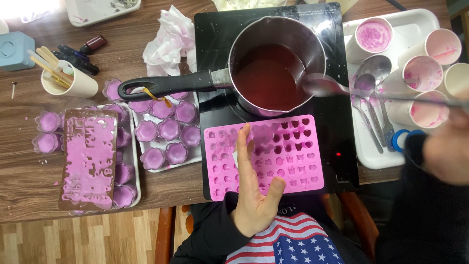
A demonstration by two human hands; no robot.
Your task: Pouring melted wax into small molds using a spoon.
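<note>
The pink mould (264,157) is lying on the black cooktop (342,122) at the bench's near edge. The right hand (447,151), closed on a spoon (342,89), is ladling from the saucepan (273,63); the empty left hand (254,193), fingers spread, is steadying the mould. Pouring slowly should avoid spills.

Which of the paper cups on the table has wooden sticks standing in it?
The paper cup at the far left, beside the black pan handle. It alone holds wooden sticks; the cups on the white tray at the right hold only pink residue.
</note>
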